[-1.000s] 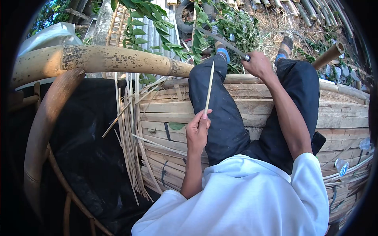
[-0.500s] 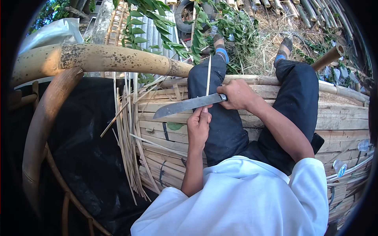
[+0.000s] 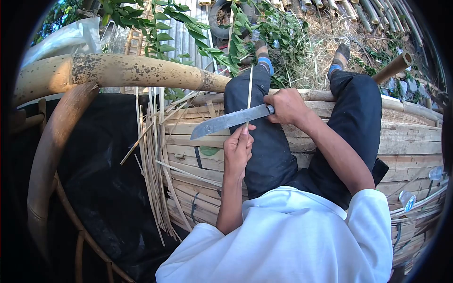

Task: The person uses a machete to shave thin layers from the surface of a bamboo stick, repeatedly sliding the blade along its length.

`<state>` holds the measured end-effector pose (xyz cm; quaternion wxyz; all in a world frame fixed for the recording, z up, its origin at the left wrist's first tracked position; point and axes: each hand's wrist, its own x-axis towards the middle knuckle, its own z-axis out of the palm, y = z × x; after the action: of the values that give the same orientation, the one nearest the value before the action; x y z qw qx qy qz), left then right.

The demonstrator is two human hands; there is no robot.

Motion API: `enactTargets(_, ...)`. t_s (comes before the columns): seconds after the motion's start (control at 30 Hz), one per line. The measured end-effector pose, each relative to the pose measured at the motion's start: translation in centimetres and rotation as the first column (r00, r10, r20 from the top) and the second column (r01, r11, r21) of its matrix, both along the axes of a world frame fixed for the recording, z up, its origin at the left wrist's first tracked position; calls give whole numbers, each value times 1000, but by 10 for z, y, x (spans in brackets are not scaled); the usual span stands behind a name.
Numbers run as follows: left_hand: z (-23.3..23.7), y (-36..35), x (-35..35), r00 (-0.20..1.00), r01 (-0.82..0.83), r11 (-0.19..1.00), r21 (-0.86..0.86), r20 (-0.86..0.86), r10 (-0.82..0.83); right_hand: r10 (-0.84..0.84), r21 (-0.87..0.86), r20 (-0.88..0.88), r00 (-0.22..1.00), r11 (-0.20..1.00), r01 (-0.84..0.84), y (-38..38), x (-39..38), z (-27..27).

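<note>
My right hand [image 3: 287, 107] is closed round the handle of a large knife [image 3: 226, 121], its wide grey blade pointing left over my thigh. A thin pale bamboo strip [image 3: 250, 92] stands away from me, crossing beneath the blade. Its near end is pinched between the thumb and fingers of my left hand [image 3: 238, 147], just below the blade. Most of the knife's handle is hidden inside my right fist. Blade and strip appear to touch where they cross.
I sit on a bamboo slat platform [image 3: 410, 141]. Left of my left arm lies a bundle of thin bamboo strips [image 3: 153, 188] beside a black sheet [image 3: 104, 160]. A thick bamboo rail [image 3: 141, 70] curves across the front left. A dark phone-like object [image 3: 380, 170] rests by my right hip.
The knife has shifted slightly right and away from me along the strip, with my right hand. My left hand and the strip are nearly still.
</note>
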<state>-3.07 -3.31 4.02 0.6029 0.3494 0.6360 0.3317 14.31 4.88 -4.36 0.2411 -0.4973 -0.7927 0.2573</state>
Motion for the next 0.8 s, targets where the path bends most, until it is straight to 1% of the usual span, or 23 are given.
enactTargets(0.13, 4, 0, -3, 999, -5, 1000, -6, 36, 5, -14, -38, 29, 999, 999, 15, 5, 6, -3)
enactTargets(0.2, 9, -4, -9, 998, -19, 1000, -15, 54, 20, -252, -87, -43, 967, 965, 247, 18, 21, -18)
enactTargets(0.23, 10, -9, -10, 999, -21, 1000, -11, 50, 22, -309, -178, -16, 951, 937, 302, 28, 32, -17)
enactTargets(0.27, 11, -16, -9, 999, 36, 999, -21, 31, -35, -364, -267, 16, 931, 896, 355, 37, 44, -16)
enactTargets(0.3, 10, -19, -8, 996, 93, 995, -34, 15, -93, -400, -248, -2, 917, 888, 387, 41, 52, -17)
enactTargets(0.33, 9, -20, -7, 996, 87, 996, -37, 14, -86, -394, -251, -1, 919, 890, 381, 41, 50, -20)
enactTargets(0.4, 4, -14, -3, 998, -56, 998, 36, 11, 56, -484, -380, -18, 875, 813, 441, 44, 50, -17)
enactTargets(0.43, 1, -11, -3, 997, -82, 996, 27, 6, 82, -491, -403, -121, 863, 818, 409, 40, 47, -12)
enactTargets(0.47, 1, -8, -2, 997, -83, 996, 24, 13, 82, -490, -403, -114, 864, 818, 411, 33, 43, -8)
enactTargets(0.53, 3, -1, 0, 997, -79, 996, 34, -23, 80, -334, -332, -272, 902, 913, 238, 22, 36, 7)
enactTargets(0.57, 4, 1, 1, 997, -65, 997, 39, -30, 66, -236, -267, -248, 940, 949, 168, 19, 31, 1)
enactTargets(0.6, 5, 2, 2, 998, -61, 997, 41, -32, 63, -240, -266, -250, 938, 949, 171, 15, 26, 2)
enactTargets(0.67, 5, 4, 3, 999, -43, 999, 23, -13, 43, 16, -57, -129, 992, 998, -23, 5, 14, 6)
enactTargets(0.7, 4, 4, 4, 999, -42, 999, 21, -14, 42, 14, -58, -130, 991, 998, -22, 0, 9, 6)
enactTargets(0.77, 3, 2, 4, 1000, 11, 1000, -12, 13, -11, 66, 73, -183, 981, 996, -54, -6, 0, 6)
enactTargets(0.8, 4, 1, 5, 1000, 10, 1000, -13, 12, -10, 67, 72, -184, 981, 996, -54, -6, -1, 7)
